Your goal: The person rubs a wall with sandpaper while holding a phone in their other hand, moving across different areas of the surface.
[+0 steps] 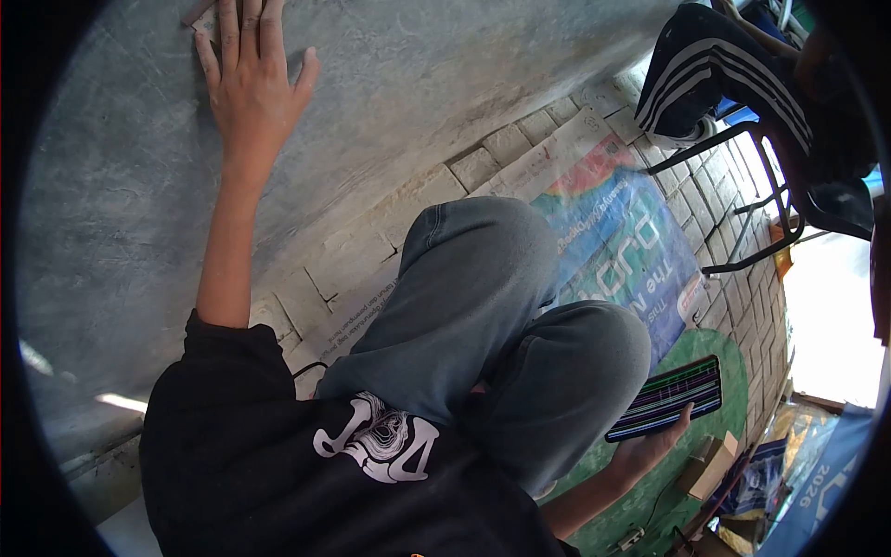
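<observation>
My left hand [249, 79] lies flat against a grey, smooth, scuffed surface [371, 102], fingers stretched and thumb apart. Under its fingers shows part of a small brownish sheet [205, 20]; its kind is hard to make out and the fingertips are cut off by the frame's top. Low on the right, my right hand [650, 449] grips a phone [670, 397] by its lower edge, thumb over the front. Coloured lines streak across the phone's dark screen. My bent knees in grey trousers partly cover the phone's left side.
A printed banner [603, 251] lies on pale paving bricks [506, 144]. Beneath the phone is a green round surface [724, 357], with a small cardboard box [708, 467] on it. Another person in striped trousers [719, 70] sits by a black-framed chair [775, 186] at upper right.
</observation>
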Action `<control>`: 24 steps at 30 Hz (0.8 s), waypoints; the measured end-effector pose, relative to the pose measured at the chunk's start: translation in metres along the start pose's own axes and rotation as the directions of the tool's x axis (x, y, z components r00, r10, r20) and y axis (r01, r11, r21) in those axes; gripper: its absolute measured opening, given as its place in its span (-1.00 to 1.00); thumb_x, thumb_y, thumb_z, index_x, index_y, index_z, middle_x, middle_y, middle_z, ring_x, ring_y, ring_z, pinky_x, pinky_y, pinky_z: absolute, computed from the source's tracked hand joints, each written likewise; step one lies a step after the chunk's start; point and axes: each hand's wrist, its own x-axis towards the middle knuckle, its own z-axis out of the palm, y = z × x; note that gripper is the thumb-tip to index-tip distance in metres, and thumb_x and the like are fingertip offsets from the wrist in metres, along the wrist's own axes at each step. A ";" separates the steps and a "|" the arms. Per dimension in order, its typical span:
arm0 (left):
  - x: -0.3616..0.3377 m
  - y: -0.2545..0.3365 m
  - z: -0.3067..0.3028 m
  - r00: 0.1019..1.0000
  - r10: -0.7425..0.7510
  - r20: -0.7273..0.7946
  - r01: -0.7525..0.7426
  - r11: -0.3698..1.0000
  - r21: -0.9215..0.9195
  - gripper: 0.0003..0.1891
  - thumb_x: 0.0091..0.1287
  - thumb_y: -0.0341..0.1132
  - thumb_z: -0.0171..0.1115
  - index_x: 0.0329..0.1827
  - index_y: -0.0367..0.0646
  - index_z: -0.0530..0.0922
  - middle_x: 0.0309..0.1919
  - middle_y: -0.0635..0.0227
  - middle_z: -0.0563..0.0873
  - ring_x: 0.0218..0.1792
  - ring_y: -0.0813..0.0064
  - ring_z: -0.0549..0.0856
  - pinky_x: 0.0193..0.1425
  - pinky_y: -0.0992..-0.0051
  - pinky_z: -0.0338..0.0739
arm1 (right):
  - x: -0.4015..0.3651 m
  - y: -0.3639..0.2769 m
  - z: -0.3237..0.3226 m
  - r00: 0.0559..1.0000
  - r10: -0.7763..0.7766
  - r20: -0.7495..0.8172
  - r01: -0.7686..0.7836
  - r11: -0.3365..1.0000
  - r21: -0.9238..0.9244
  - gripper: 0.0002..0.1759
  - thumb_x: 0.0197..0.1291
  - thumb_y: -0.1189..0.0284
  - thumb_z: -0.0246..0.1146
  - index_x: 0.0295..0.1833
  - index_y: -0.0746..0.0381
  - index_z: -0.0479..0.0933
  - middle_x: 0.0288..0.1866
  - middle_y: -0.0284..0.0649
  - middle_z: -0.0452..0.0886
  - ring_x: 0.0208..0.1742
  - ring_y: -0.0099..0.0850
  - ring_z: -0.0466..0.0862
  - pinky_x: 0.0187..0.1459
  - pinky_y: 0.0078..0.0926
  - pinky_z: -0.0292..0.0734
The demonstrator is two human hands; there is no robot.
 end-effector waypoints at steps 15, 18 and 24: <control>-0.001 -0.003 0.000 1.000 0.019 -0.004 -0.019 1.000 0.002 -0.17 0.23 0.00 0.24 0.53 0.10 0.04 0.52 0.37 0.07 0.51 0.21 0.07 0.47 -0.10 -0.04 | 0.010 0.002 -0.041 0.960 0.026 0.280 -0.049 0.996 0.075 -0.52 0.11 0.41 0.13 0.15 0.38 0.34 0.04 -0.11 0.45 0.07 -0.31 0.48 0.16 -0.29 0.37; -0.001 -0.002 0.000 1.000 0.019 -0.008 -0.019 1.000 -0.008 -0.16 0.23 0.00 0.25 0.53 0.10 0.03 0.52 0.37 0.07 0.50 0.20 0.07 0.47 -0.11 -0.03 | 0.012 0.006 -0.043 0.940 -0.021 0.340 -0.002 0.998 0.067 -0.43 0.02 0.50 0.15 0.21 0.42 0.28 0.09 -0.07 0.44 0.10 -0.27 0.47 0.20 -0.27 0.35; 0.001 -0.001 0.000 1.000 0.022 -0.018 -0.022 1.000 -0.005 -0.16 0.22 -0.01 0.26 0.53 0.10 0.05 0.51 0.36 0.09 0.50 0.19 0.09 0.45 -0.14 -0.02 | 0.010 0.011 -0.043 0.905 -0.048 0.422 0.055 0.998 -0.005 -0.22 -0.09 0.60 0.19 0.34 0.44 0.15 0.19 -0.05 0.39 0.18 -0.23 0.43 0.27 -0.30 0.28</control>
